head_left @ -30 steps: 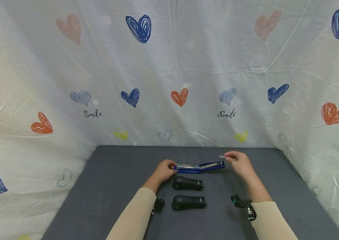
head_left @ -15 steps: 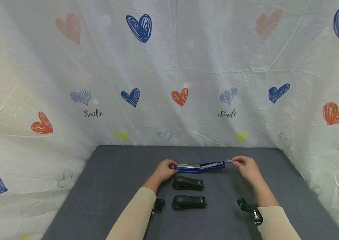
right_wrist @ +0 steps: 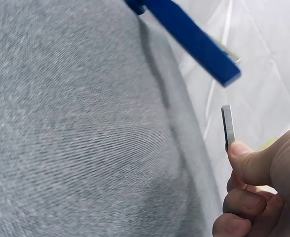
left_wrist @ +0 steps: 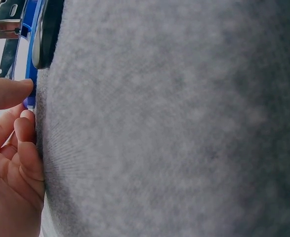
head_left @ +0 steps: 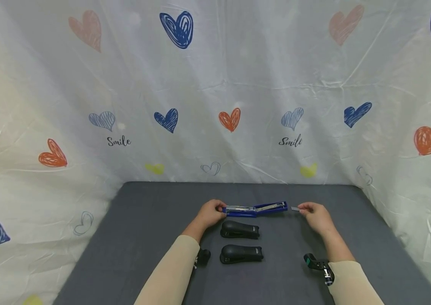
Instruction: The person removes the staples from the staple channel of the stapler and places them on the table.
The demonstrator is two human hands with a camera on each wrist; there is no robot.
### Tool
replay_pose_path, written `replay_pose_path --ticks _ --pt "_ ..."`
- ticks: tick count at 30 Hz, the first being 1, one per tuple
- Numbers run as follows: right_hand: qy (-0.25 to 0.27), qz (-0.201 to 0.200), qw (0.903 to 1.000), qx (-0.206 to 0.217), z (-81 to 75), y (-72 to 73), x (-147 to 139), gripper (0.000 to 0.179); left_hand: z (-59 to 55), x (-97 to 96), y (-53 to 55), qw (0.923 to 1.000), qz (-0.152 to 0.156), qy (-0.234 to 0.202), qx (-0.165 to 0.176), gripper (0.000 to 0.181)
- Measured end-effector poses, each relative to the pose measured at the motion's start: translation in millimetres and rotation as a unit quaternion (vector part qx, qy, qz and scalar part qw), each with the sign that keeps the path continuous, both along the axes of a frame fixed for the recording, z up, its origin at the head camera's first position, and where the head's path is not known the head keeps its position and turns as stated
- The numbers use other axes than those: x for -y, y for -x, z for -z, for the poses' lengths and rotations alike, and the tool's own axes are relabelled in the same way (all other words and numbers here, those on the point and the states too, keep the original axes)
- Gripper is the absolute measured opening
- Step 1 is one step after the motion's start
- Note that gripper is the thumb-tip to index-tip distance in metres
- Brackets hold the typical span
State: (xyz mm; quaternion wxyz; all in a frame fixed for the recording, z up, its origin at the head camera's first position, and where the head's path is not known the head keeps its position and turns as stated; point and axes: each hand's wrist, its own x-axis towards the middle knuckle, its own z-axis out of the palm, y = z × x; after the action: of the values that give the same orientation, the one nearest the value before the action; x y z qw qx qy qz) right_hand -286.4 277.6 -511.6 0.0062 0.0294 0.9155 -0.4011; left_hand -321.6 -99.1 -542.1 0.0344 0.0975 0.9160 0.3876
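Observation:
A blue stapler (head_left: 255, 209) lies opened out near the back of the table, its metal staple channel showing. My left hand (head_left: 209, 213) pinches its left end between thumb and fingers; the left wrist view shows the thumb (left_wrist: 11, 94) against the blue base. Just beyond the stapler's right end, my right hand (head_left: 317, 216) pinches a short strip of staples (head_left: 295, 208) between thumb and forefinger. In the right wrist view the staple strip (right_wrist: 227, 126) sticks up from the fingertips, apart from the raised blue arm (right_wrist: 194, 39) of the stapler.
Two black staplers lie closer to me, one (head_left: 240, 229) right in front of the blue stapler and the other (head_left: 241, 254) nearer still. A grey cloth (head_left: 154, 237) covers the table. Behind it hangs a white curtain (head_left: 200, 84) with printed hearts.
My right hand has drawn back to the right and lowered a little, carrying the staple strip away from above the stapler's right end. The left hand keeps its hold on the stapler.

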Motion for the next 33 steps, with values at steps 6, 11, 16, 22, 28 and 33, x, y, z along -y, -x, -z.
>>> replay_pose_path --ticks 6,11,16,22,28,33 --pt "-0.016 0.007 0.9999 0.001 10.9 5.1 -0.3 0.023 -1.1 -0.7 1.1 1.0 -0.002 -0.005 0.002 0.025" --pt "-0.028 0.008 0.9995 0.01 16.7 6.5 0.2 0.022 0.1 -0.8 1.7 1.0 -0.001 -0.004 -0.003 0.024" --pt "-0.049 0.009 0.9987 0.011 20.0 7.5 2.5 0.022 1.6 -0.1 1.6 1.0 0.0 -0.006 -0.005 0.025" --pt "-0.074 0.01 0.9972 0.009 23.1 9.4 5.8 0.021 1.1 0.0 -1.0 1.0 0.0 -0.008 -0.002 0.025" --pt "-0.08 0.014 0.9966 0.01 23.7 10.0 6.2 0.023 0.7 -0.9 -1.2 1.0 -0.003 -0.005 -0.006 0.024" --pt "-0.081 0.016 0.9966 0.006 24.8 8.0 6.6 0.023 1.2 -1.5 -0.5 1.0 -0.004 -0.005 -0.007 0.025"
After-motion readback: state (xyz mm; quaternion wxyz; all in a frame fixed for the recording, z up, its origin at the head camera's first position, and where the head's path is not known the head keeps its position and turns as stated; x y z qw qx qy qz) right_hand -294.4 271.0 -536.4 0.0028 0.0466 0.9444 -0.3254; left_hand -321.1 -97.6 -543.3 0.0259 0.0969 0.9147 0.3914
